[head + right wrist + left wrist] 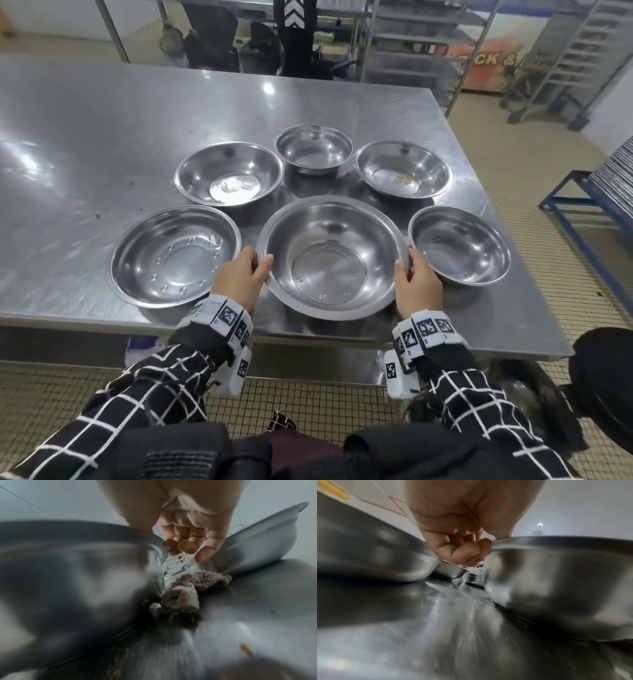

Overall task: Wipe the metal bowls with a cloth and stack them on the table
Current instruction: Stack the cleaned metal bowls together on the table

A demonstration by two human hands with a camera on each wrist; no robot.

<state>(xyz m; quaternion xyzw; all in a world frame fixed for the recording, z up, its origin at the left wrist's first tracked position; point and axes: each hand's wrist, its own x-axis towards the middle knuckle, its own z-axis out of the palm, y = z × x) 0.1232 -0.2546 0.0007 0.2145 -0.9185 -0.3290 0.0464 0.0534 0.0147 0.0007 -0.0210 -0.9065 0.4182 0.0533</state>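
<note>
Several metal bowls stand on the steel table [102, 120]. Both hands hold the largest bowl [329, 260] at front centre by its rim. My left hand [245, 274] grips the left rim, thumb on top and fingers [462, 553] curled under it beside the bowl's wall [556, 581]. My right hand [416, 284] grips the right rim, its fingertips [187, 546] curled by the bowl [68, 574]. A crumpled grey cloth [185, 593] lies on the table below the right hand; the head view hides it. Two back bowls [229, 173] [402, 168] have residue inside.
A wide bowl [174, 255] sits close left of the held one, a smaller bowl [459, 245] close right, a small one [313, 149] behind. The table's front edge is just under my wrists. Metal racks [411, 41] stand beyond the table, and a blue frame [582, 205] stands to the right.
</note>
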